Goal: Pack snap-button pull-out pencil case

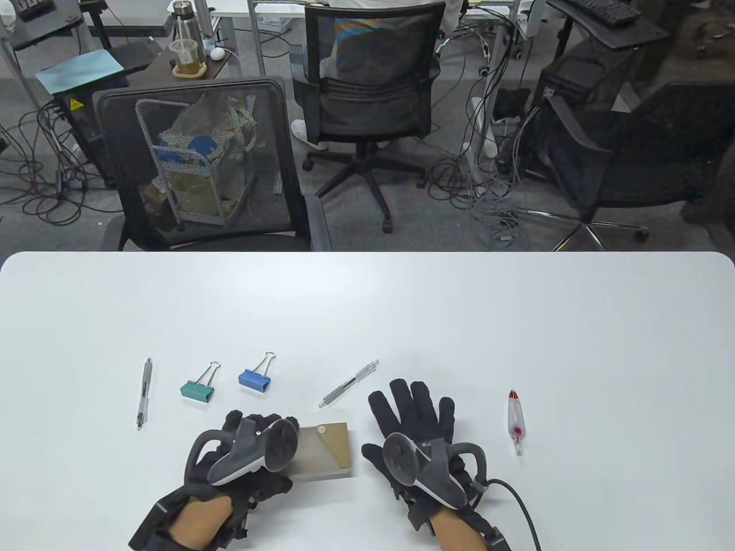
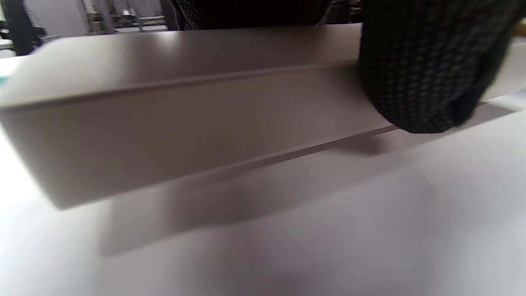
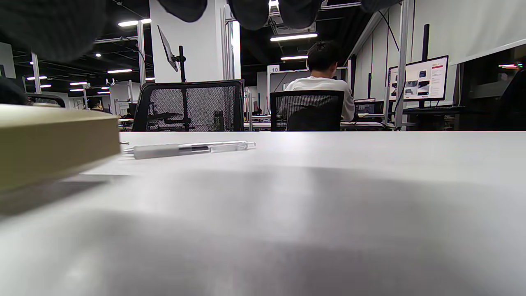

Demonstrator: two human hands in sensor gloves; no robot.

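Note:
A beige pencil case [image 1: 327, 453] with a tan flap and a snap button [image 1: 321, 429] lies near the table's front edge. My left hand [image 1: 252, 445] covers its left part and holds it; the left wrist view shows the case [image 2: 185, 119] lifted slightly at one end, with a gloved finger [image 2: 423, 74] on it. My right hand [image 1: 416, 425] rests flat and spread on the table to the right of the case, holding nothing. A clear pen [image 1: 349, 383] lies just beyond the case, also in the right wrist view [image 3: 189, 149].
A grey pen [image 1: 143, 393] lies at far left. A green binder clip [image 1: 198, 389] and a blue binder clip [image 1: 254, 377] lie beyond my left hand. A red-tipped clear pen [image 1: 515, 420] lies right of my right hand. Office chairs stand behind the table.

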